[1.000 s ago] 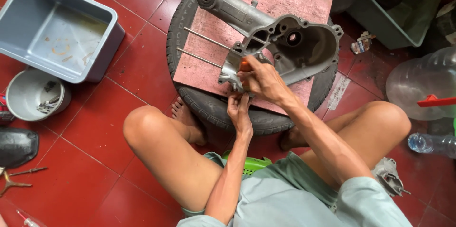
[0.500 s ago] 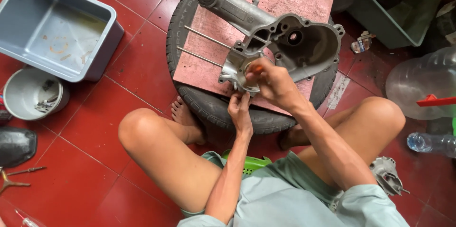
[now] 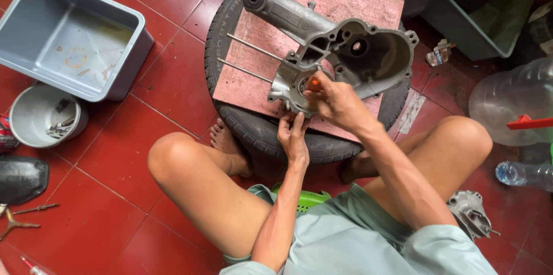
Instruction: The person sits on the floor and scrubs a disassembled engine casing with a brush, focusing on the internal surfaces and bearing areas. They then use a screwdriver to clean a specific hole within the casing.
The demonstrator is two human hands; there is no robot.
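Observation:
A grey metal engine crankcase (image 3: 345,50) with two long studs lies on a pink board (image 3: 322,4) set on a black tyre (image 3: 259,128). My right hand (image 3: 337,102) is closed around an orange-handled tool (image 3: 314,84), its tip down at a round opening in the case's near end. My left hand (image 3: 292,135) rests against the case's near edge, just below that opening, fingers steadying it. I sit with bare legs on either side of the tyre.
A grey plastic tub (image 3: 69,36) and a white bucket (image 3: 43,116) with small parts stand at the left. Pliers (image 3: 17,220) lie on the red tile floor. A dark tub (image 3: 484,10), large clear bottle (image 3: 512,102), small bottle (image 3: 527,174) and metal part (image 3: 469,214) are at the right.
My right hand has shifted slightly up and right over the case opening with the tool. The left hand stays at the case's near edge.

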